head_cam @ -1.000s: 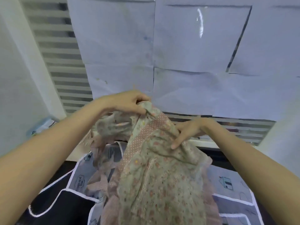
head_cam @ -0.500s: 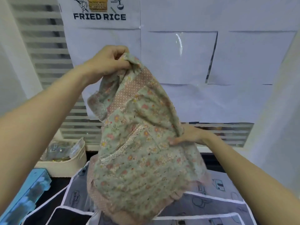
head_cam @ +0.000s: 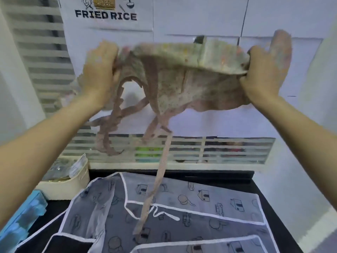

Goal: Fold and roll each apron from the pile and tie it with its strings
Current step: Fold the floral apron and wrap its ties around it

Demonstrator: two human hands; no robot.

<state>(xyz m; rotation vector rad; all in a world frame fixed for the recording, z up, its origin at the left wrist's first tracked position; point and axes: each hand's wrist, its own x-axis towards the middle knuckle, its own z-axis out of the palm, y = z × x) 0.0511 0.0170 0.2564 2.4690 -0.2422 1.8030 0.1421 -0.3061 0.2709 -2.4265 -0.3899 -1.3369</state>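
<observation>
Apron [head_cam: 182, 73], floral green with pink strings [head_cam: 156, 183] dangling, is held stretched, blurred; gripped by left hand [head_cam: 99, 73] and right hand [head_cam: 262, 73].

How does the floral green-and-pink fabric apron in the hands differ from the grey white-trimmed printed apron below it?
The floral green-and-pink fabric apron is held up in the air, stretched between the left hand and right hand; the grey white-trimmed printed apron lies on the dark table. The floral one is bunched, its pink strings dangling; the grey one lies spread with folds. Both are still unrolled.
</observation>
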